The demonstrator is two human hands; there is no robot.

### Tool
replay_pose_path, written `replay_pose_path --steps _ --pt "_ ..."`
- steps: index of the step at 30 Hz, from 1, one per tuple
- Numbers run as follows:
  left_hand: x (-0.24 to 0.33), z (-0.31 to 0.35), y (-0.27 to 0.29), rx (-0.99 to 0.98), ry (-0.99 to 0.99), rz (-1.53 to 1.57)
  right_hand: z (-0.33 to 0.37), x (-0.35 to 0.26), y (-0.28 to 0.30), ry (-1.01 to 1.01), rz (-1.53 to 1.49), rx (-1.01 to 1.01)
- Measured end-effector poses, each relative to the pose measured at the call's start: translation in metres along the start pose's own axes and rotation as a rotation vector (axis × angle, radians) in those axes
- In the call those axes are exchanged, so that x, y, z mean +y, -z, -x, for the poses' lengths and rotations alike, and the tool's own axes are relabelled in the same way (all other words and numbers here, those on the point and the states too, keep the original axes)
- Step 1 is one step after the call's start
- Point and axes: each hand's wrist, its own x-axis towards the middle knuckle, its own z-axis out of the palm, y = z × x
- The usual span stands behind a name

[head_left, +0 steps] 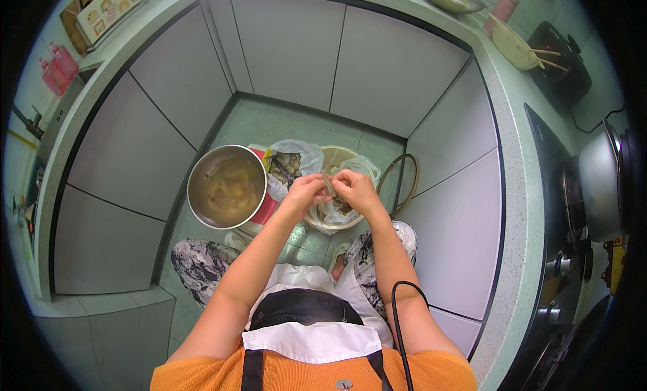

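Note:
Both my hands meet in front of me, fingers pinched together. My left hand [309,191] and my right hand [355,190] hold between them a small greyish, elongated piece that looks like a raw shrimp [328,184]. Directly below is a round bin [335,226] lined with a clear plastic bag [364,165], with brownish scraps inside. Left of the bin, an open plastic bag [306,150] contains several similar greyish pieces [286,163]. Farther left stands a steel pot [191,189] of cloudy water, with pale pieces under the surface.
Grey cabinets [290,47] enclose the floor on three sides, below a counter [515,256]. A hoop-like brown ring [412,189] leans near the right cabinet. The pot and bag rest by something red [267,209]. A stove [549,202] with a large pot [600,182] stands right.

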Motion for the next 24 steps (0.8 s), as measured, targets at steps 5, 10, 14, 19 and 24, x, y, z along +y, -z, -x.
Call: replay_pose_path --steps 5,10,14,19,24 --pt "0.001 0.001 0.0 0.005 -0.003 0.029 0.0 -0.002 0.0 0.029 -0.006 0.002" --pt "-0.007 -0.005 0.005 0.001 -0.018 0.032 0.001 -0.003 -0.001 0.058 0.001 0.041" --pt "-0.009 -0.003 0.003 0.008 0.011 0.063 -0.001 0.001 -0.002 0.003 -0.123 -0.002" --pt "-0.006 0.004 -0.003 -0.006 0.078 0.014 0.001 -0.011 0.004 -0.112 -0.226 -0.088" --pt "-0.013 0.004 0.002 -0.038 0.016 0.031 -0.002 0.009 0.002 0.056 -0.155 0.059"
